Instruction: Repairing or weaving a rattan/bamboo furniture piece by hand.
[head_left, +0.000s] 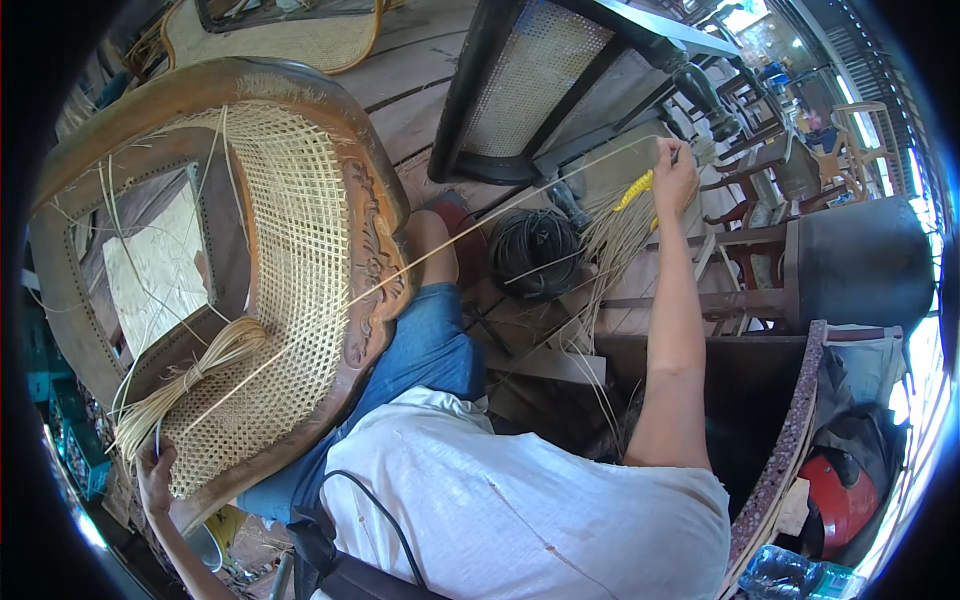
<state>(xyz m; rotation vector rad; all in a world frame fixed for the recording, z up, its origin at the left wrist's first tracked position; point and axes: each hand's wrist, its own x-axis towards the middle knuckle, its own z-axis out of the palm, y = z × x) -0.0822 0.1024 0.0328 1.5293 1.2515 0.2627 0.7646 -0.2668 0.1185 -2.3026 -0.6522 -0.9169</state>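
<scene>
Here, cane strand [455, 238] in right fingers [666, 153].

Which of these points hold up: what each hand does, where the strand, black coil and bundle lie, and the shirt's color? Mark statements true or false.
1. The right hand grips a pale strand. True.
2. The strand hangs in a slack loop to the floor. False: it runs nearly straight across the carved wooden frame.
3. The left hand is at the lower end of a strand bundle. True.
4. The black coil lies on the woven panel. False: it is right of the frame.
5. The shirt is white. True.
</scene>
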